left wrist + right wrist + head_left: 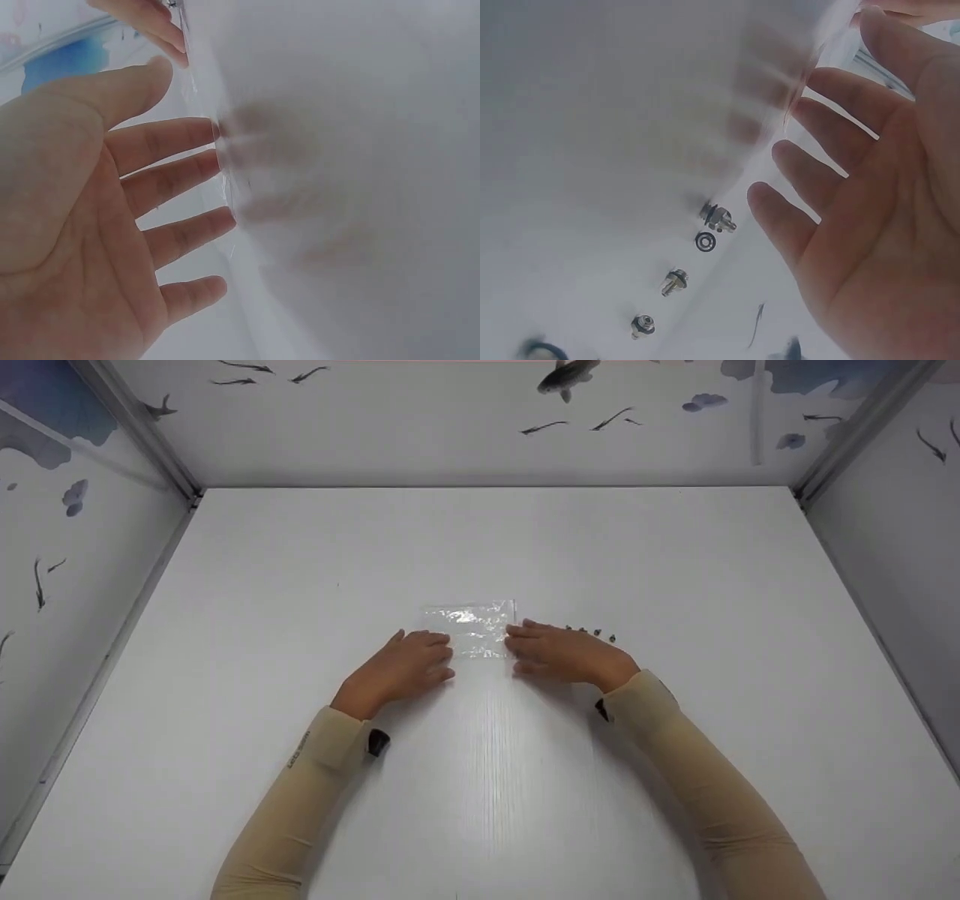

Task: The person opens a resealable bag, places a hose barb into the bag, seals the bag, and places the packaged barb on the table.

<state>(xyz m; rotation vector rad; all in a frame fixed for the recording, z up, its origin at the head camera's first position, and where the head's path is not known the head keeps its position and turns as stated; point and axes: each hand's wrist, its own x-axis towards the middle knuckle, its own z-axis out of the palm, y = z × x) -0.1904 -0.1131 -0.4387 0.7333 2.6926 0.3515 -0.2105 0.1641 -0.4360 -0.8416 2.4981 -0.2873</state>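
Note:
A clear plastic bag (469, 622) lies flat on the white table between the two hands. My left hand (412, 666) rests at the bag's near left corner; in the left wrist view its fingers (180, 232) are spread and straight, fingertips at the bag's edge. My right hand (574, 656) lies at the bag's right edge, and the right wrist view shows its extended fingers (821, 120) with the tips along the plastic. Small metal fittings (675, 281) with dark rings sit on the table just beyond the right hand, partly hidden by it in the head view.
The white table (495, 780) is bounded by a back panel (450, 435) and side panels with fish and ink-like prints. A dark wrist device (378, 742) shows at the left cuff. One small ring-shaped piece (705, 241) lies beside a fitting.

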